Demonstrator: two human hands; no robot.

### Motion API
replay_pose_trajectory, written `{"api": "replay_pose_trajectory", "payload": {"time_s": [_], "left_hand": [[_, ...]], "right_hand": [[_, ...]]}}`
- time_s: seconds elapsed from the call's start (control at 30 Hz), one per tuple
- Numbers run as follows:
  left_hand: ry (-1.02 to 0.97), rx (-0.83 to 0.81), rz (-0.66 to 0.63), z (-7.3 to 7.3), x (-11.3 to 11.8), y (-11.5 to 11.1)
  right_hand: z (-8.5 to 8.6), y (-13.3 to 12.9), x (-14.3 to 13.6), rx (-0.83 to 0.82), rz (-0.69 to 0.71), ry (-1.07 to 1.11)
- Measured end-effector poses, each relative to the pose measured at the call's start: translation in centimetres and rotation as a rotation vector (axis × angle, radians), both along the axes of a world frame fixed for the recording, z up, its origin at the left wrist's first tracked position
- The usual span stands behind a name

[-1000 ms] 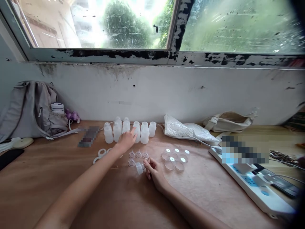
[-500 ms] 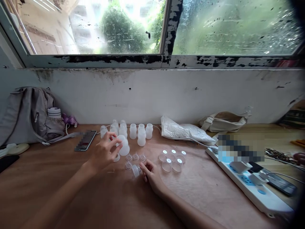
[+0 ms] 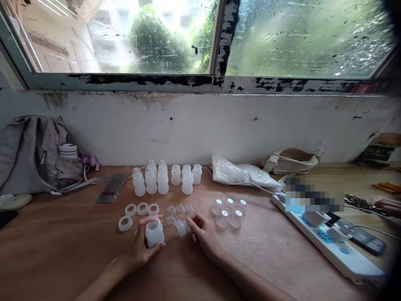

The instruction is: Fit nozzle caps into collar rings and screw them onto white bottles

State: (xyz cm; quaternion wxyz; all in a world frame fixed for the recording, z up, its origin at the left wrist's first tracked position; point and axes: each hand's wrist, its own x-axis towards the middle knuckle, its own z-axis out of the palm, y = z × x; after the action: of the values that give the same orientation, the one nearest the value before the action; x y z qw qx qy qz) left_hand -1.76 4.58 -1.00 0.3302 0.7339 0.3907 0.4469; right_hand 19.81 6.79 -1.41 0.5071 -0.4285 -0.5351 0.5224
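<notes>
Held rounded plastic bottle (image 3: 155, 235): translucent, frosted white; standing plastic bottles (image 3: 187, 184) the same tone. Held ribbed plastic piece (image 3: 181, 228): clear, colourless. Flat plastic rings (image 3: 121, 223): milky white. Thin round plastic discs (image 3: 222, 222): clear, each with white centre spot. Wooden bench (image 3: 250, 259): reddish brown, faint grain. Wooden surface at far right (image 3: 354, 179): yellow-tan. Fabric backpack (image 3: 26, 152): plain grey. Cylindrical container (image 3: 68, 151): white, thin dark bands. Small toy (image 3: 88, 160): purple. Crinkled plastic pouch (image 3: 238, 172): silvery white. Cloth bag (image 3: 288, 166): cream. Long power strip (image 3: 357, 262): white, blue socket patches. Wall (image 3: 200, 121): off-white, brownish stains. Window frame (image 3: 46, 80): pale blue-grey, black blotches.
</notes>
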Motion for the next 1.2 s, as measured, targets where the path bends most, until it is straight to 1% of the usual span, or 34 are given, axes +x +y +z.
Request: {"api": "replay_pose_trajectory", "payload": {"time_s": [0.07,0.13,0.17,0.27,0.37,0.5,0.6,0.8,1.03,1.2], "left_hand": [[0.0,-0.092,-0.015,-0.3,0.6,0.3],[0.105,-0.159,-0.02,0.0,1.0,0.6],[0.17,-0.167,-0.023,0.2,1.0,0.7],[0.284,-0.074,-0.019,1.0,1.0,0.6],[0.287,0.038,0.041,1.3,0.8,0.2],[0.242,0.033,0.169,1.1,0.6,-0.3],[0.241,0.027,0.214,1.3,0.7,-0.5],[0.285,0.079,0.205,1.7,0.7,-0.5],[0.348,0.229,0.177,0.9,0.5,-0.7],[0.41,0.297,0.188,0.4,0.3,-0.9]], "right_hand": [[0.0,0.0,0.0,-0.007,-0.006,-0.001],[0.1,0.1,0.1,-0.029,-0.015,0.015],[0.2,0.1,0.2,-0.045,-0.022,0.029],[0.8,0.3,0.4,-0.083,-0.038,0.096],[1.7,0.3,0.5,-0.068,-0.02,0.156],[2.8,0.0,0.6,-0.028,0.012,0.138],[3.0,-0.2,0.6,0.003,0.022,0.1],[2.3,-0.4,0.3,0.009,0.034,0.072],[1.1,-0.7,0.1,-0.069,0.029,0.042],[0.5,-0.8,0.2,-0.036,0.031,0.005]]}}
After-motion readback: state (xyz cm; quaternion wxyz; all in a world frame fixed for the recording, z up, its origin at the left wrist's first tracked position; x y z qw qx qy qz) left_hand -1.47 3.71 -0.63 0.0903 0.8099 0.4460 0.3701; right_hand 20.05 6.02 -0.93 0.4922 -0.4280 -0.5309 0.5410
